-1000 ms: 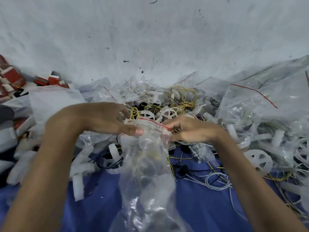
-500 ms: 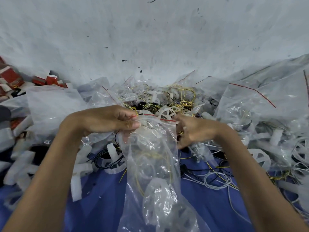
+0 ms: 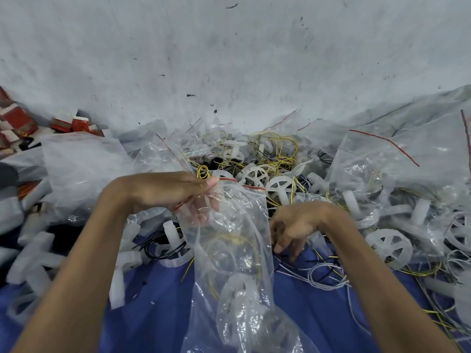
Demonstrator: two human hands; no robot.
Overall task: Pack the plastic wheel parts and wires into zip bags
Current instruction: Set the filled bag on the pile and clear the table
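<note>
Head view: red-striped zip bag (image 3: 229, 250)

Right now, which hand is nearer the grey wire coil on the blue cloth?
Right. The right hand reaches down to the blue cloth just beside the grey wire coil; the left hand grips the zip bag at its mouth, across the bag from it.

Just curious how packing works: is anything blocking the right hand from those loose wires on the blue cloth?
Nothing visible does. The right hand reaches with fingertips at the loose wires on the blue cloth. The zip bag, held at its top by the left hand, hangs beside that hand, not between it and the wires.
</note>
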